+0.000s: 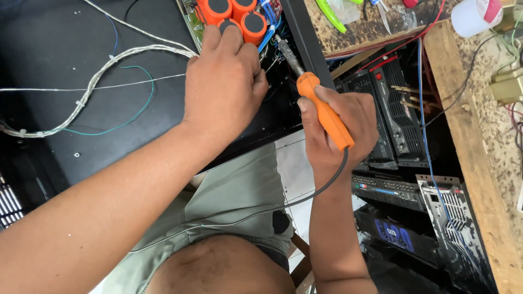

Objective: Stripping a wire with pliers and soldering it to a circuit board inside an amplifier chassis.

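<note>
While gripping soldering iron (326,115), hands (339,128) – closed.

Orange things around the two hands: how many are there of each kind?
Orange cylindrical capacitors beside the left hand: 4 visible
Orange-handled soldering iron in the right hand: 1
Total: 5 orange things
</note>
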